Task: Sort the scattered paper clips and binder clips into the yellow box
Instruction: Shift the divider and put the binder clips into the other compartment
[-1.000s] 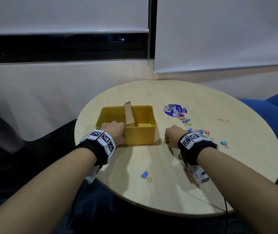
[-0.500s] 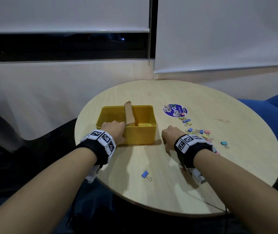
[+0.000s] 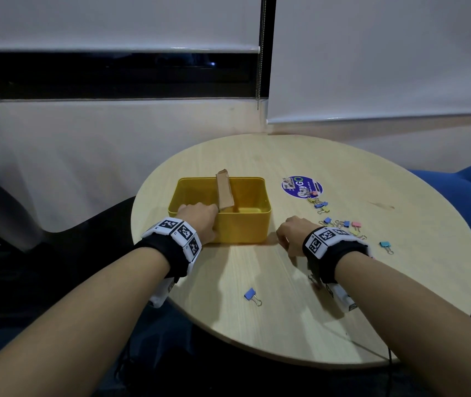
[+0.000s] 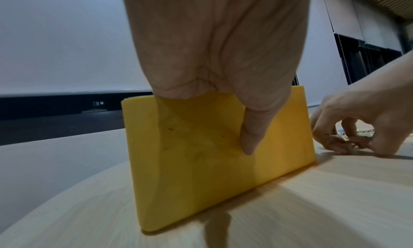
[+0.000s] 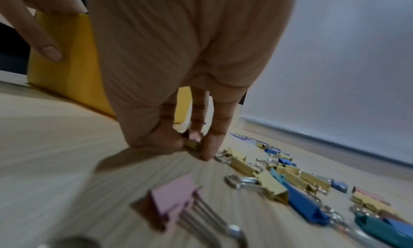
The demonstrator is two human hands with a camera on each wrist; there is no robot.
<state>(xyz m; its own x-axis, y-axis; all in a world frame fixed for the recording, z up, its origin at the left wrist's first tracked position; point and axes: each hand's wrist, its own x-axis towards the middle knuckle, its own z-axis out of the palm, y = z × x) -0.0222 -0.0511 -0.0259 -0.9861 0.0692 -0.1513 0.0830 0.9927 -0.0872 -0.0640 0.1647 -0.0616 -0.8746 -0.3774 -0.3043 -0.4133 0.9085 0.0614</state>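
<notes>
A yellow box [image 3: 243,227] was seen standing on a round wooden table [image 3: 372,310], toward its left side, with a brown cardboard divider [image 3: 225,190] leaning inside it and rising above the far rim. The left hand [image 3: 200,220] was laid over the box's near left corner: in the left wrist view the thumb was pressed flat down the outer front wall while the fingers were hooked over the rim, so that the box was gripped. The right hand [image 3: 293,233] was held just beside the box's right end, knuckles up and fingertips down at the tabletop. In the right wrist view a small gold binder clip [image 5: 192,144] was pinched between the thumb and the curled fingers, right at the table surface; whether it had been lifted clear could not be told. A scatter of binder clips [image 3: 340,223] in gold, blue, pink and teal was spread to the right of that hand, reaching up to a round purple sticker [image 3: 301,186]. A pink binder clip [image 5: 172,207] was seen blurred, close under the right wrist. A lone blue binder clip [image 3: 253,296] was left nearer the front edge, between the two forearms, and a teal binder clip [image 3: 386,245] lay apart at the far right.
</notes>
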